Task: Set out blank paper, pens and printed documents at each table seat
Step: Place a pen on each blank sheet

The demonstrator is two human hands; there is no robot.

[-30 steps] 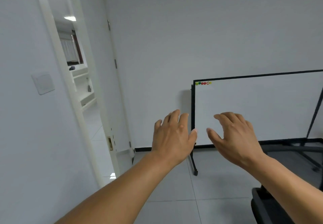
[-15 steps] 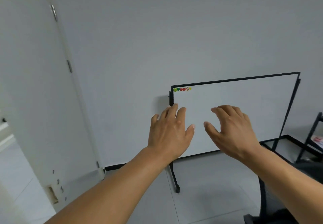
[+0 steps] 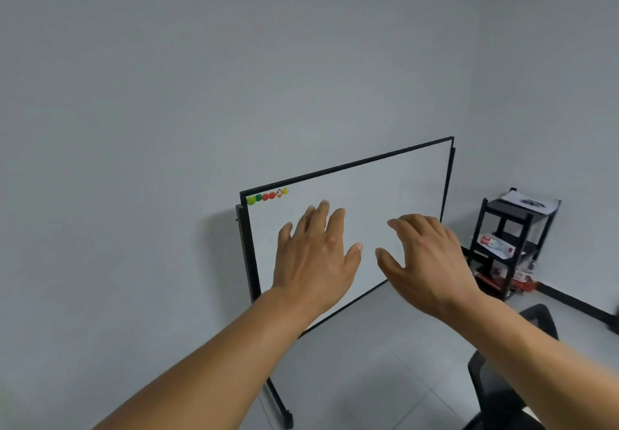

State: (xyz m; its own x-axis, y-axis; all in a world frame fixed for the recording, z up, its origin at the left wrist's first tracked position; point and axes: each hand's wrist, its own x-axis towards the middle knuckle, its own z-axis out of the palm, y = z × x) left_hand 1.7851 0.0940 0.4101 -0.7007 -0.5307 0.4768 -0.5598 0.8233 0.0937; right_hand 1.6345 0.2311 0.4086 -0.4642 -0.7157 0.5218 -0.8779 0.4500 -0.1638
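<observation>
Meanwhile, the view had swung right from a doorway, bringing a black shelf cart (image 3: 516, 238) with sheets of paper (image 3: 531, 202) on top into sight beyond the whiteboard (image 3: 378, 195). The left hand (image 3: 315, 258) and right hand (image 3: 428, 262) hung spread and empty, paper well apart; no table showed, so nothing looked set out yet.
</observation>
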